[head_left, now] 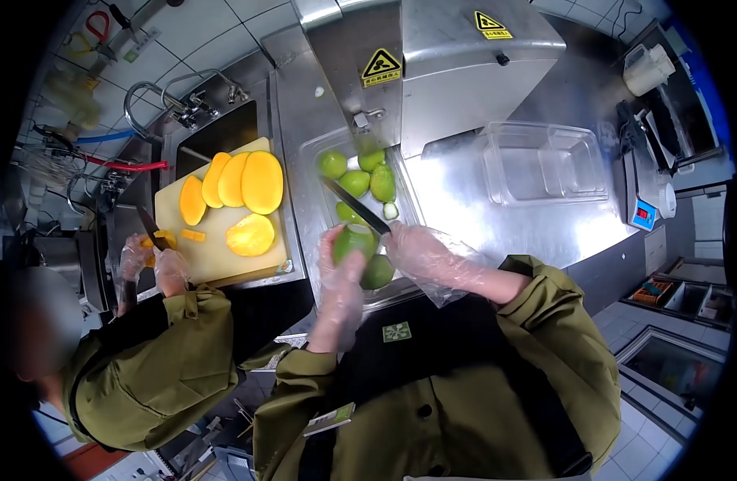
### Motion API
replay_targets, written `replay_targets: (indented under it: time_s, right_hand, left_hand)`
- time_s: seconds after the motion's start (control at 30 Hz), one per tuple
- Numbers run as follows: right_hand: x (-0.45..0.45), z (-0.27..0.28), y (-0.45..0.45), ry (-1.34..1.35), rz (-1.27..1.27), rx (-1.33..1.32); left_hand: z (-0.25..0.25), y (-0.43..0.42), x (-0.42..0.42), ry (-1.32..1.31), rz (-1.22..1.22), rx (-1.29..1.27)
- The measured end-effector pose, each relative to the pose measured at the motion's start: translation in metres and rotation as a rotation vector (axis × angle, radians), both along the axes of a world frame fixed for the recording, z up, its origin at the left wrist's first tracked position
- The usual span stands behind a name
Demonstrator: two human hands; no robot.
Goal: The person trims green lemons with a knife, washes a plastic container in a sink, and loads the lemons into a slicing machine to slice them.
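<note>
- In the head view, the left hand (340, 284) is wrapped round a green fruit (354, 243), holding it up over the near part of a clear tray (311, 164) on the counter (537, 228).
- The right hand (421, 252) is closed on the handle of a knife (359, 204); its blade slants across just beyond the fruit. From here I can't tell whether they touch.
- A pale patch shows on the fruit's top, so I'd judge trimming is in hand; more whole-looking green fruits (382, 183) lie in the tray.
- Any further cut calls for a steady left grip, fingers clear of the edge.
</note>
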State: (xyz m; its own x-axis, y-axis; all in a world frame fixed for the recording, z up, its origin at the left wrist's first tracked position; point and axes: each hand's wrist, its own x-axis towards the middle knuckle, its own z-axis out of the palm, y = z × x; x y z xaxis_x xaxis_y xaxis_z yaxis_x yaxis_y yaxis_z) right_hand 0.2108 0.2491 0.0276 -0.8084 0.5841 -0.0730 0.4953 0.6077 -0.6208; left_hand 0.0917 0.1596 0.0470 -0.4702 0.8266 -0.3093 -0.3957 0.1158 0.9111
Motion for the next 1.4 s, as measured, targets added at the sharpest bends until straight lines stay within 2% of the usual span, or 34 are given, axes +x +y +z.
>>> replay_targets:
  time_s: [0.07,0.1,0.23,0.33,0.37,0.47,0.5,0.57,0.6,0.63,0.67,0.73,0.83,0.93,0.97,1.03,1.07,1.1,1.2,1.27,1.33,1.37,1.4]
  right_hand:
    - [0.001,-0.002,-0.001,0.031,0.053,0.186]
    - [0.003,-0.001,-0.002,-0.002,0.103,0.274]
    - [0.008,0.009,0.001,-0.117,0.239,0.423]
    - [0.018,0.016,0.005,-0.07,0.132,0.294]
    - [0.019,0.02,0.0,-0.134,0.082,0.226]
    - [0.027,0.016,-0.015,-0.077,0.185,0.517]
    - [0.028,0.011,-0.02,-0.083,0.165,0.607]
    - [0.031,0.008,-0.026,-0.029,0.138,0.606]
    - [0.032,0.007,-0.028,-0.003,0.124,0.608]
    - [0.035,0.006,-0.03,-0.087,0.166,0.746]
    - [0.036,0.006,-0.031,-0.122,0.18,0.76]
    - [0.035,0.011,-0.032,-0.189,0.208,0.785]
    - [0.032,0.032,-0.035,-0.287,0.259,1.005]
    - [0.026,0.006,-0.041,-0.253,0.279,0.734]
    - [0.021,0.002,-0.041,-0.189,0.152,0.488]
    - [0.01,-0.005,-0.04,-0.06,-0.082,-0.011]
    - [0.006,-0.034,-0.032,-0.105,-0.098,-0.129]
    - [0.007,-0.031,-0.035,-0.103,-0.064,-0.084]
    - [0.015,-0.022,-0.025,-0.113,-0.026,0.128]
    - [0.015,-0.017,-0.017,-0.055,-0.084,0.132]
    - [0.015,-0.002,-0.003,0.045,-0.185,-0.002]
    - [0.018,0.002,-0.001,0.069,-0.222,-0.018]
    - [0.021,0.006,0.001,0.094,-0.26,-0.034]
  left_hand:
    - [-0.003,0.002,0.007,0.213,-0.071,0.053]
    - [-0.003,0.004,0.0,0.495,-0.175,0.036]
    - [0.009,0.007,0.001,0.539,-0.276,-0.212]
    - [-0.018,0.006,0.001,-0.169,0.151,-0.098]
    - [-0.04,0.004,-0.003,-0.109,0.201,-0.148]
    - [-0.05,-0.008,-0.007,-0.165,0.082,-0.147]
    - [-0.051,-0.008,-0.006,-0.163,0.111,-0.117]
    - [-0.053,-0.006,0.0,-0.159,0.17,-0.057]
    - [-0.049,-0.005,0.003,-0.131,0.178,-0.036]
    - [-0.042,-0.003,0.006,-0.103,0.184,-0.017]
    - [-0.034,-0.002,0.009,-0.076,0.189,0.003]
    - [-0.018,0.001,0.017,-0.062,0.256,-0.045]
    - [-0.015,0.002,0.024,-0.04,0.364,-0.16]
    - [-0.024,-0.004,0.022,0.017,0.343,-0.177]
    - [-0.029,-0.007,0.02,0.041,0.315,-0.162]
    - [-0.04,-0.024,0.023,0.424,0.142,0.067]
    - [-0.043,-0.03,0.023,0.618,0.05,0.184]
    - [-0.033,-0.031,0.021,0.953,-0.013,0.203]
    - [-0.033,-0.019,0.015,0.225,0.367,-0.122]
    - [-0.031,-0.015,0.009,0.522,0.034,-0.152]
    - [-0.032,0.002,-0.005,0.819,-0.367,-0.193]
    - [-0.046,0.011,-0.014,1.062,-0.422,-0.102]
    - [-0.047,0.023,-0.026,1.158,-0.532,-0.063]
